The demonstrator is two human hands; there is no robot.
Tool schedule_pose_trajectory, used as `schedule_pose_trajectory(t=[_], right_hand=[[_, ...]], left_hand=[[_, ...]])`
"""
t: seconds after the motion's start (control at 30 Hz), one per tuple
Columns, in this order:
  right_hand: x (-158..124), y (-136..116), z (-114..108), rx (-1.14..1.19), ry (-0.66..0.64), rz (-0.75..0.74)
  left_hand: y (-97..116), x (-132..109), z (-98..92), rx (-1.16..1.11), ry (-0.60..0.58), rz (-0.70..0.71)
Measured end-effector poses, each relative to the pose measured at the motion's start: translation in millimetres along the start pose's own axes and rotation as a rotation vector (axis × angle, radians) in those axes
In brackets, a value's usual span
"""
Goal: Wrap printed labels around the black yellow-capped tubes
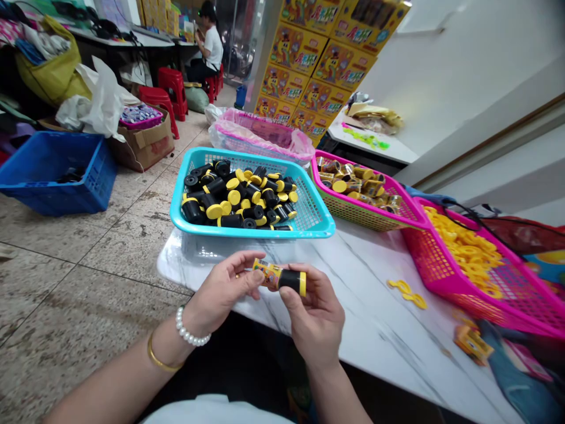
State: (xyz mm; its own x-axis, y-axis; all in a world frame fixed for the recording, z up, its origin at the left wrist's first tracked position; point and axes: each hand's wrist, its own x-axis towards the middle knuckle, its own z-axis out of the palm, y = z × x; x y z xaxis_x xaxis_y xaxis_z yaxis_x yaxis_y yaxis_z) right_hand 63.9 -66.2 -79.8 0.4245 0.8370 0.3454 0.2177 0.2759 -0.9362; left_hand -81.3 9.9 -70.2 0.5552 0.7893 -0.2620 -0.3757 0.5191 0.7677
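Between my hands, above the near edge of the marbled table, lies a small cylinder in two parts. My left hand (233, 278) pinches its printed yellow sleeve (266, 272) between thumb and fingers. Around the black tube with a yellow cap (293, 282), my right hand (314, 312) is closed. The two parts meet end to end; whether one sits inside the other I cannot tell. Just beyond my hands, a turquoise basket (251, 234) holds many similar black tubes with yellow caps.
Pink baskets stand at right, one (368, 217) with printed cylinders, another (430, 268) with yellow ring-shaped pieces. Loose yellow pieces (406, 293) lie on the table (353, 274). Stacked yellow boxes (309, 76) rise behind. A blue crate (95, 182) is on the floor; a person (212, 47) sits far back.
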Motion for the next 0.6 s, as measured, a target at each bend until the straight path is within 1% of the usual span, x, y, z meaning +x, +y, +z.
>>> schedule_pose_trajectory(t=[0.07,0.17,0.27,0.37,0.5,0.6], right_hand=[[-0.8,2.8,-1.0,-0.023,-0.011,-0.029],[-2.9,10.3,-3.5,-0.134,-0.040,-0.119],[-2.9,13.3,-7.9,-0.263,-0.072,-0.222],[-1.5,6.8,-14.0,-0.400,-0.087,-0.290],[-4.5,-3.3,-24.3,-0.430,-0.190,-0.285],[-10.2,-1.7,-31.2,-0.393,-0.149,-0.262]], left_hand=[[0.5,1.3,0.5,-0.010,-0.077,-0.029],[-1.5,4.9,0.9,-0.015,-0.132,-0.021],[-4.1,8.3,-1.0,-0.020,-0.169,-0.032],[-5.3,9.3,-3.8,0.005,-0.175,-0.073],[-5.8,8.4,-5.5,0.029,-0.165,-0.103],[-7.5,8.7,-4.2,0.027,-0.175,-0.127]])
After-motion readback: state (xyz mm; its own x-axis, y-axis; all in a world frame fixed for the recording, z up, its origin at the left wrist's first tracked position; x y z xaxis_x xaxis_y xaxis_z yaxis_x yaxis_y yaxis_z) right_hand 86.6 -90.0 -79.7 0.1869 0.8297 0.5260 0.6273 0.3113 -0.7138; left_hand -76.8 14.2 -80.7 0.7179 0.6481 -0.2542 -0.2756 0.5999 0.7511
